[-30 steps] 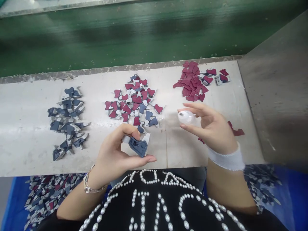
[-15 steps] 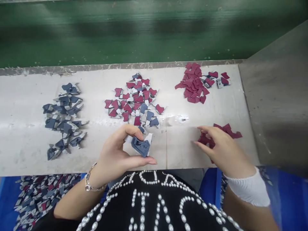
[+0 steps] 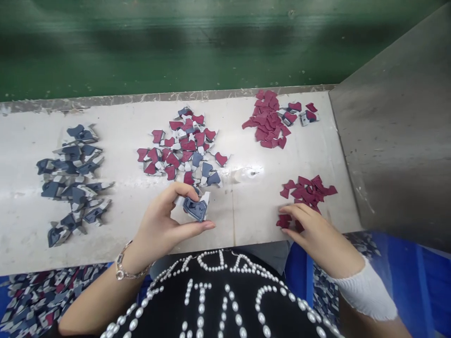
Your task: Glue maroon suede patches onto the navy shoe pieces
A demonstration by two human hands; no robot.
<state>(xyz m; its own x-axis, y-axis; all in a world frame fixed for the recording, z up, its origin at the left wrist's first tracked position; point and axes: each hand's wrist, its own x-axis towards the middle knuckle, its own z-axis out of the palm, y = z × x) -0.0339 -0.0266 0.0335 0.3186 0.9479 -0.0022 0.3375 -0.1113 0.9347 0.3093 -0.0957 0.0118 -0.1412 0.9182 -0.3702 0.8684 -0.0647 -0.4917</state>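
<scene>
My left hand (image 3: 165, 216) grips a blue-grey and white plastic part (image 3: 195, 209) between thumb and fingers, its hollow side with a moulded recess facing up. My right hand (image 3: 310, 230) is low over the near right of the table, thumb and fingers apart around a small maroon plastic piece (image 3: 283, 220). Whether the fingertips press on that piece, I cannot tell. Just beyond this hand lies a loose pile of similar flat maroon pieces (image 3: 310, 191), partly hidden by the fingers.
On the white table (image 3: 246, 202), blue-grey parts (image 3: 72, 164) lie left and maroon-faced parts (image 3: 183, 145) in the middle. Another maroon pile (image 3: 269, 119) is at the back right beside a few assembled parts (image 3: 303, 115). A metal panel (image 3: 398, 131) bounds the right; filled bins sit below.
The view has shifted, so the table's contents appear farther left. My right hand has moved toward the near edge, uncovering more of the maroon pile. My left hand still holds the blue-grey part.
</scene>
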